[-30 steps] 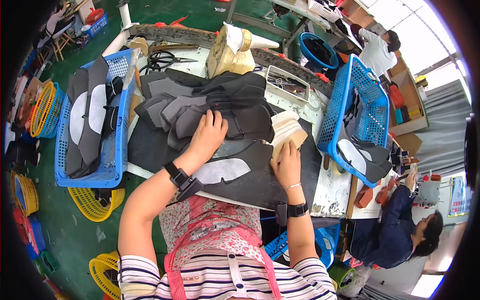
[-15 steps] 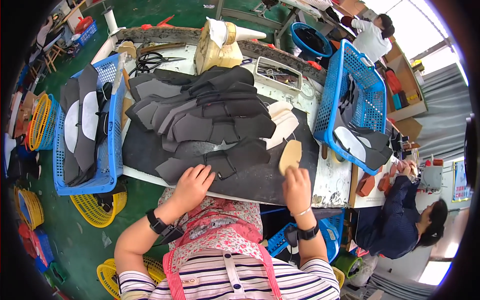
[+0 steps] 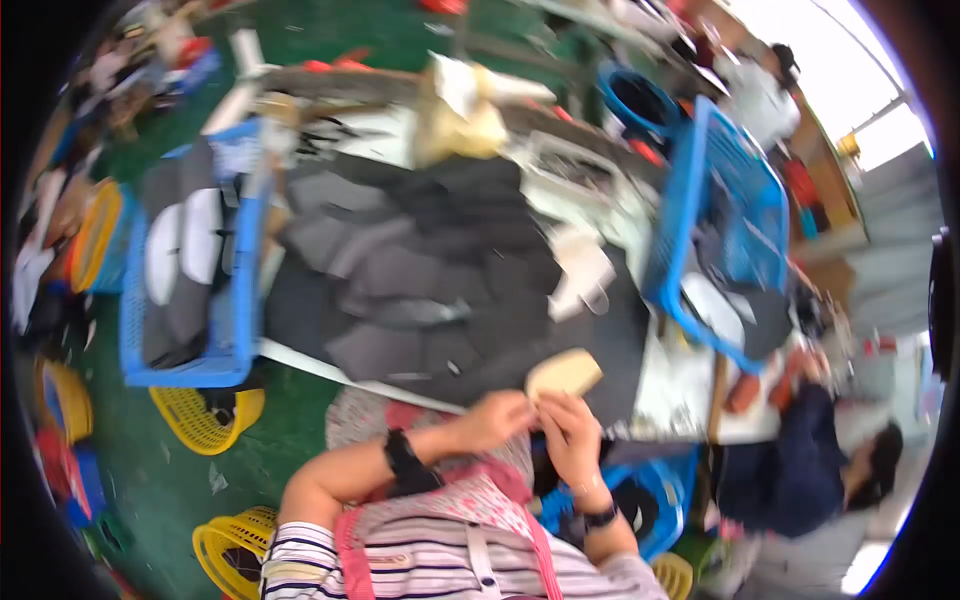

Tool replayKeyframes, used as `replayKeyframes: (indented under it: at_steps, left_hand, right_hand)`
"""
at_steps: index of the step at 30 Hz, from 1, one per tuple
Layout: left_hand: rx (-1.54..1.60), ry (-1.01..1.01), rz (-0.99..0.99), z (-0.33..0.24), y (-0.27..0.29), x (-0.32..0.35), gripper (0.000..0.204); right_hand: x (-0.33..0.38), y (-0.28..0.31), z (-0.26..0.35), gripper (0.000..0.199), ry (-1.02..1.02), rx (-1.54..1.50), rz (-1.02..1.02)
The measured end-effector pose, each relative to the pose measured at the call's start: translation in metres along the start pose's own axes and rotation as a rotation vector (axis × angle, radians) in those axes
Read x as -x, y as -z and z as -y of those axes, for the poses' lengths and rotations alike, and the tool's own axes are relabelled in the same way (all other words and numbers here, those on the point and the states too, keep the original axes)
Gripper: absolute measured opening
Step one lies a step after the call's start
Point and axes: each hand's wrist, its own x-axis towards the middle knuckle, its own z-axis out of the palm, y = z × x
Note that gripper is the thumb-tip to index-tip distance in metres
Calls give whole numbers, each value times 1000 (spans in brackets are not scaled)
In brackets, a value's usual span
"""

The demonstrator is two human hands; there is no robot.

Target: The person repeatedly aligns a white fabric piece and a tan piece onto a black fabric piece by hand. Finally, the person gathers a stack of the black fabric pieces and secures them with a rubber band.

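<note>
The whole view is smeared by motion. My right hand (image 3: 572, 435) pinches a flat beige piece with a rounded end (image 3: 565, 373) over the near edge of the table. My left hand (image 3: 497, 418) comes up against it from the left, its fingers closed at the piece's lower edge. What those left fingertips grip is too blurred to make out. Beyond my hands, dark grey and black shaped fabric pieces (image 3: 400, 235) lie overlapped on a black mat (image 3: 300, 310). To their right sit several cream-coloured pieces (image 3: 580, 268).
Blue plastic baskets stand at left (image 3: 245, 345) and right (image 3: 670, 235), both holding dark and white pieces. A narrow tray (image 3: 575, 165) and a yellowish block (image 3: 450, 130) are at the back. A co-worker (image 3: 790, 450) sits at the right; yellow baskets (image 3: 205, 420) are below left.
My right hand has drawn the beige piece off the mat, toward me and left. My left hand has left the dark fabric piece and moved right to meet it. The view has shifted.
</note>
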Motion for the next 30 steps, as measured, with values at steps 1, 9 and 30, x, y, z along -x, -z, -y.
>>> replayKeyframes:
  at_steps: [1,9,30]
  left_hand:
    - [-61,-134,-6,1,-3,4,23]
    - [-164,-124,157,54,-24,-19,27]
    - [117,42,-94,22,-19,-29,30]
  right_hand:
    - [7,0,0,15,-22,-8,22]
    - [-4,8,-68,22,763,117,56]
    - [-17,78,-24,15,172,359,-734]
